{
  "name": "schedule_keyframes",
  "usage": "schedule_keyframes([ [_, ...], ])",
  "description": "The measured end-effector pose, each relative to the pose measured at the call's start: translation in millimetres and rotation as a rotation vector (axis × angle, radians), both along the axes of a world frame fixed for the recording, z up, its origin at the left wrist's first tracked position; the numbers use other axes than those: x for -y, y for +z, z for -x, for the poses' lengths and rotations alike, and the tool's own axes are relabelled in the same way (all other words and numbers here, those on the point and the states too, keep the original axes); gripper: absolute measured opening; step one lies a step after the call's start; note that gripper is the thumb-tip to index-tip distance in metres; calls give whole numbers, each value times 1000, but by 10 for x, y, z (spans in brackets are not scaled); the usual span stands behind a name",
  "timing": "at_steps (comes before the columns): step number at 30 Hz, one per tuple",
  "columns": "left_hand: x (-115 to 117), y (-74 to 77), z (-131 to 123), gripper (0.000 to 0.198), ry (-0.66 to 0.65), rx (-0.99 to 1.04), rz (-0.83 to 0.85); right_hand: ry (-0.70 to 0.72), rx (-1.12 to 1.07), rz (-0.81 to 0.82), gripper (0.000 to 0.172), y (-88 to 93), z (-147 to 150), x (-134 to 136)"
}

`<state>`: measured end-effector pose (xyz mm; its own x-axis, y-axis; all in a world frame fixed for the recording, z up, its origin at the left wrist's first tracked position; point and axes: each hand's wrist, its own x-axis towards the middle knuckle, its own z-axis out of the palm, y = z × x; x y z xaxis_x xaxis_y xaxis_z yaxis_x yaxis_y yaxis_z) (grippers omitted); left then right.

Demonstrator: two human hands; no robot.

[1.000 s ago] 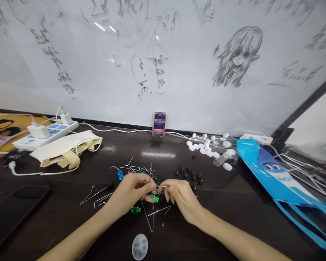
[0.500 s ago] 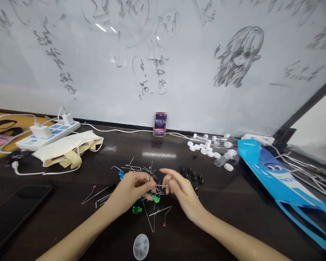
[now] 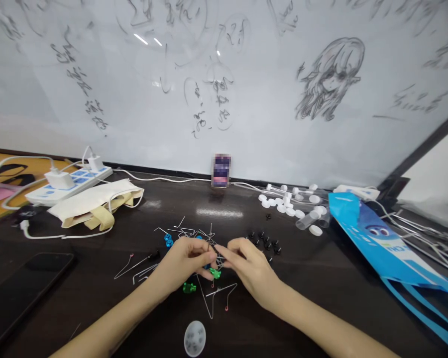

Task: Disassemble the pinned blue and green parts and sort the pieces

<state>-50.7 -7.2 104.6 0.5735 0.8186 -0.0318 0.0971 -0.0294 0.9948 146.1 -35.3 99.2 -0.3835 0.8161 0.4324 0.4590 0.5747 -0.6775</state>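
My left hand [image 3: 188,258] pinches a thin metal wire piece above a loose pile of bent wires [image 3: 186,231]. Close against its fingertips, my right hand [image 3: 248,263] has its fingers near the same spot; what it grips there is too small to make out. Just below the fingers lie a green metal part [image 3: 215,273] and another green part [image 3: 189,288]. Blue parts [image 3: 168,240] rest left of the hands. Bent wires with small red rings [image 3: 226,308] lie in front, and several black screw-like parts [image 3: 265,239] sit beyond my right hand.
A round translucent dish [image 3: 194,338] is near the front edge. White caps and clear tubes [image 3: 306,219] lie at back right beside a blue bag [image 3: 381,243]. At left are a dark phone [image 3: 26,288], a cream pouch [image 3: 93,201] and a power strip [image 3: 74,183].
My right hand's fingers have moved left, closer to my left fingertips, and the wire end that showed between the hands is now mostly hidden. The whole view has shifted slightly.
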Motion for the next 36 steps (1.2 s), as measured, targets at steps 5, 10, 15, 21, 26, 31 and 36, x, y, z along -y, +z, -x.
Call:
schedule_keyframes([
  [5, 46, 32, 18, 25, 130, -117, -275, 19, -402, 553, 55, -23, 2, -41],
  [10, 78, 21, 17, 21, 167, -267, -669, 255, -615, 1099, 45, -55, -7, -86],
  [15, 4, 21, 15, 25, 74, -137, -205, 78, -231, 388, 27, 24, 10, -28],
  [21, 3, 2, 43, 24, 152, -182, -397, 7, -375, 517, 43, -3, -19, -64],
  [26, 61, -73, 72, 23, 81, -283, -978, 272, -563, 1186, 46, -56, -35, -111],
  [31, 22, -39, 27, 25, 67, -240, -452, 36, -208, 416, 31, -18, 9, -35],
  [36, -28, -16, -2, 27, 0, 21, 23, -58, -150, 168, 42, -11, 13, -6],
])
